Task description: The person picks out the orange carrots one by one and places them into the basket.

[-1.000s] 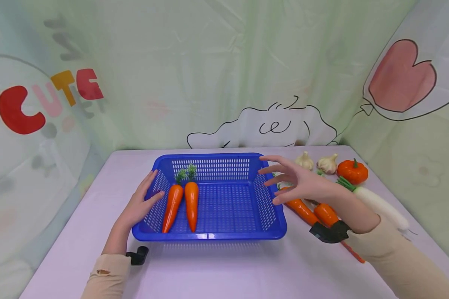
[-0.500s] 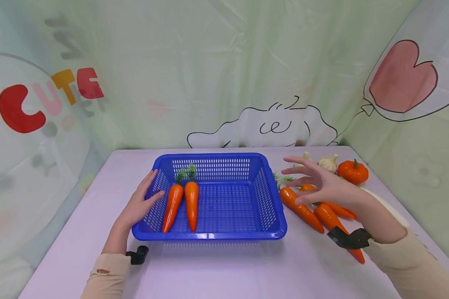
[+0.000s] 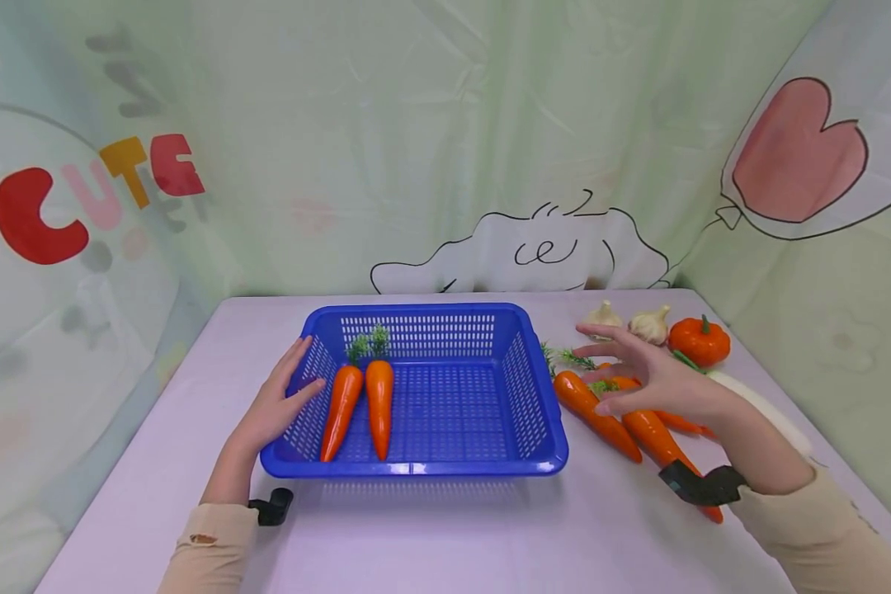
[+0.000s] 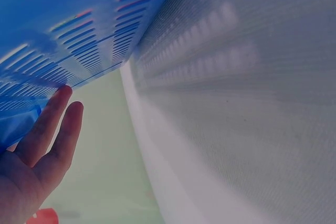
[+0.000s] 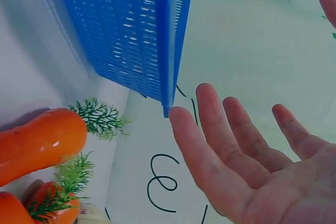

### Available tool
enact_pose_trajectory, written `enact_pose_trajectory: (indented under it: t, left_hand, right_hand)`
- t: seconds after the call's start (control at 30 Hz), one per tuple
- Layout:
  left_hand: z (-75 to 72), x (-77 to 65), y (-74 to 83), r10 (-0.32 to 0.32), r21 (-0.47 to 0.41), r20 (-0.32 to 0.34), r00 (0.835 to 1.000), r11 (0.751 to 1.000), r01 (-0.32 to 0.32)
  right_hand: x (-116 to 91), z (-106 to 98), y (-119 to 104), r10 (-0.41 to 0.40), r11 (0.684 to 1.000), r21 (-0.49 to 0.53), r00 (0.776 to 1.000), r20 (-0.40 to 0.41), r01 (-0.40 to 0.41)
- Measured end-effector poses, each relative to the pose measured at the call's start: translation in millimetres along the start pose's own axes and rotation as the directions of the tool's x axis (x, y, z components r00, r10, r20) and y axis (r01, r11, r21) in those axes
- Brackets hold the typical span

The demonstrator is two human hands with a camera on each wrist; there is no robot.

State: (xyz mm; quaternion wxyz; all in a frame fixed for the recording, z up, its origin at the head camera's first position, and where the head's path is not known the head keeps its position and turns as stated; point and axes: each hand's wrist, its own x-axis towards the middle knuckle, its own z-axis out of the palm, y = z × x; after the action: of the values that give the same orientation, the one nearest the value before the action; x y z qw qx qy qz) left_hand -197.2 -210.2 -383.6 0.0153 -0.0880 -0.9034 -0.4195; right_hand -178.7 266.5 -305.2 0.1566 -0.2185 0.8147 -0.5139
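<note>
A blue plastic basket [image 3: 414, 469] stands mid-table, and two carrots [image 3: 380, 404] with green tops lie along its left side. My left hand [image 3: 271, 408] rests at the basket's left wall with fingers extended; in the left wrist view its fingertips meet the slotted side. Over the vegetables to the right hovers my right hand [image 3: 657, 375], fingers spread and slightly bent, holding nothing. Beneath it several loose carrots [image 3: 597, 417] lie beside the basket, partly covered by the hand and wrist. In the right wrist view the palm faces the basket wall [image 5: 121, 35].
Behind the right hand sit two garlic bulbs [image 3: 649, 324] and a small orange pumpkin [image 3: 700, 341]. A white radish [image 3: 761, 408] lies at the table's right side, partly behind the forearm. A printed curtain [image 3: 304, 165] hangs behind the table [image 3: 431, 536].
My right hand has moved right, from the basket's right rim to above the loose carrots, uncovering the nearest one. The left hand and the basket keep their places.
</note>
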Motion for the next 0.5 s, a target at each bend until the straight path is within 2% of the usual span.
enact_pose_trajectory:
  t: [0.3,0.5]
  left_hand:
    - [0.0,0.5,-0.2,0.001,-0.004,0.002,1.0,1.0,-0.001]
    - [-0.3,0.1,-0.8,0.004,-0.007,0.0,1.0,1.0,-0.004]
  right_hand:
    - [0.2,1.7,22.2,0.067,0.998,0.001,0.998,0.0,-0.067]
    - [2.8,2.5,33.1,0.066,0.997,-0.04,0.998,-0.003,-0.066]
